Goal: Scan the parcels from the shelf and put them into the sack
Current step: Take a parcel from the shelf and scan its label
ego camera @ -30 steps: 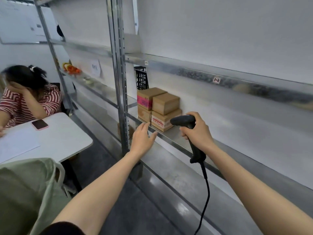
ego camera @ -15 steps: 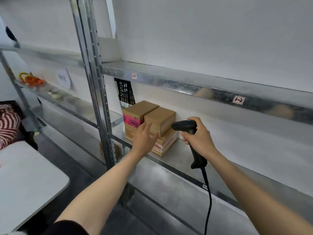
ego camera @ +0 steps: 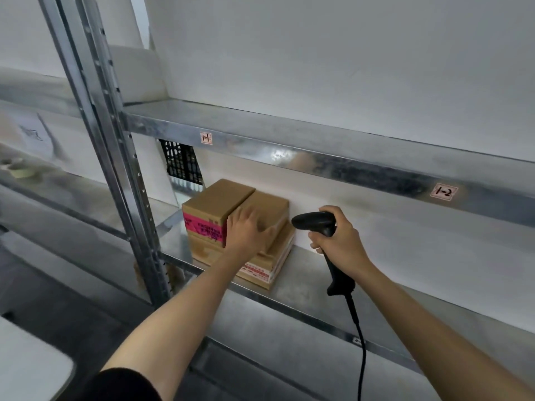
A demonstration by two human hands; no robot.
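left hand (ego camera: 246, 233) | reached forward | now on upper-right box (ego camera: 270, 204) (fingers spread)

Upper shelf edge (ego camera: 318, 164): tag "1-1" (ego camera: 206, 138), tag "1-2" (ego camera: 443, 192) (both handwritten). Pink parcel tape (ego camera: 202, 227): print illegible.

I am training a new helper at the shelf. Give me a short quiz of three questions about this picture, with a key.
1. True or false: the right hand holds the scanner.
2. On which parcel does the left hand rest?
A. the upper right parcel
B. the upper one with pink tape
C. the lower left one
3. Fill the gap: the stack on the shelf shows ___ parcels.

Key: 1. true. 2. A. 3. four, two on two.
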